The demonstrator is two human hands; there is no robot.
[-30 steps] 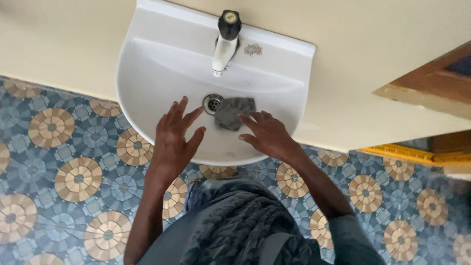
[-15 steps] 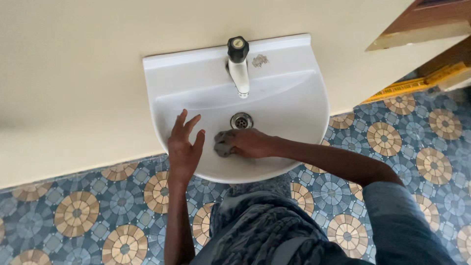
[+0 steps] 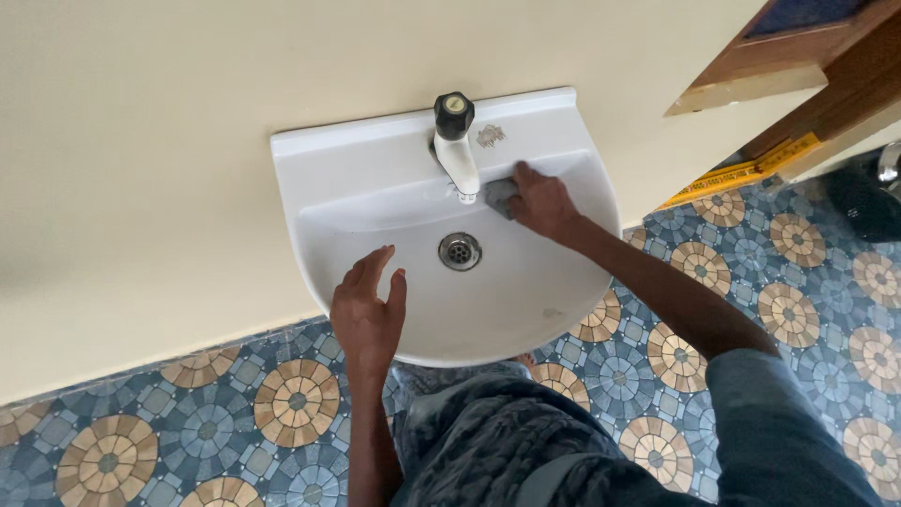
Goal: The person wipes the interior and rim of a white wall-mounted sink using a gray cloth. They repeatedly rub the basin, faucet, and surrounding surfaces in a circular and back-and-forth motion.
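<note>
A white wall-mounted sink (image 3: 554, 282) fills the middle of the head view, with a metal drain (image 3: 460, 251) in its bowl. A white tap with a black knob (image 3: 455, 141) stands at the back. My right hand (image 3: 542, 202) presses a grey cloth (image 3: 499, 195) against the back wall of the bowl, just right of the tap spout. My left hand (image 3: 369, 314) rests on the front left rim of the sink with its fingers spread, holding nothing.
A cream wall (image 3: 188, 141) runs behind the sink. The floor (image 3: 188, 432) has blue tiles with tan round patterns. A wooden door frame (image 3: 807, 66) is at the upper right, and a dark object (image 3: 868, 197) sits at the right edge.
My right hand has carried the grey cloth from the front of the bowl, left of the drain, up to the back wall beside the tap. My left hand stays at the front rim.
</note>
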